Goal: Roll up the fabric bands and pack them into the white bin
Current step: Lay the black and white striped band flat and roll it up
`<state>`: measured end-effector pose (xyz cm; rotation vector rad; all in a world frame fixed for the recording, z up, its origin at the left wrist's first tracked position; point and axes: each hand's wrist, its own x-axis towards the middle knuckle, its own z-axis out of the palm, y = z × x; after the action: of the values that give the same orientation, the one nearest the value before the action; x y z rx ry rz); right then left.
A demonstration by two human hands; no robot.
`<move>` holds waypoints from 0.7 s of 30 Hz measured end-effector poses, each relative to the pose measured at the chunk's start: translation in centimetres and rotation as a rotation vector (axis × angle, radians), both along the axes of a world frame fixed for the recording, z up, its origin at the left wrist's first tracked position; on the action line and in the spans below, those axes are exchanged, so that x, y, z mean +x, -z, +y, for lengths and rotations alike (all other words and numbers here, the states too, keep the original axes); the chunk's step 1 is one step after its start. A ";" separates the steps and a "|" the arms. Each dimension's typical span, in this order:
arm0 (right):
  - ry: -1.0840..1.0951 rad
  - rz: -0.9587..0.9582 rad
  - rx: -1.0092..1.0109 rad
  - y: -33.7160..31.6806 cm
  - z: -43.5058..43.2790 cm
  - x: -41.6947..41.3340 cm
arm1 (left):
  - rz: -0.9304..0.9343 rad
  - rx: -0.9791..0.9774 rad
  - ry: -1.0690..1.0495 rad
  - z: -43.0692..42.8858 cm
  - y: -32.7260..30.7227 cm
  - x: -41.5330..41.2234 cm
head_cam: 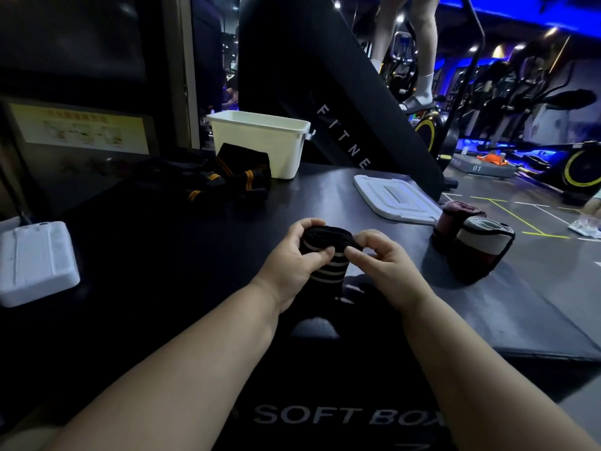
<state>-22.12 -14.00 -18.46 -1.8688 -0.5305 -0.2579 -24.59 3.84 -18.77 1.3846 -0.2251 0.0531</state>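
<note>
Head view: left grip (289, 260) and right grip (382, 255) are pinching a half-rolled striped band (325, 237), finished rolls (478, 244) and loose bands (240, 177) lying outside the white bin (260, 141).

Count: 1 white bin (260, 141) at 12 o'clock; 1 white lid (396, 200) at 2; 2 rolled bands (481, 249) at 3; 1 half-rolled band (325, 242) centre; loose bands (227, 177) at 11, number unclear.

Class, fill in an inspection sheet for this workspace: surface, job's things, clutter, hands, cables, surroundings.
Surface: black padded box.
Job's things: white bin open at back, lid lying to its right; striped band partly rolled; loose bands piled by the bin; rolled bands at right edge.
Clutter: white block, left.
Hands: left hand and right hand both pinch the striped band.
Cables: nothing seen.
Surroundings: gym machines; a person's legs on one.
</note>
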 end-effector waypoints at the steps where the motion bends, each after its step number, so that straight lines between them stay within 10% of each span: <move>1: 0.028 -0.046 -0.010 0.1 0.1 0.0 | -0.011 0.003 -0.029 -0.1 0.1 0.1; 13: 0.136 -0.317 -0.208 0.9 0.9 0.3 | -0.088 0.072 -0.317 -1.1 0.4 0.4; 21: 0.180 -0.294 -0.153 1.0 0.6 0.3 | -0.006 -0.141 0.047 0.4 -0.2 -0.1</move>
<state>-21.80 -13.43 -19.45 -2.0439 -0.5940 -0.6344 -24.69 4.25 -18.58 1.2390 -0.2544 0.0339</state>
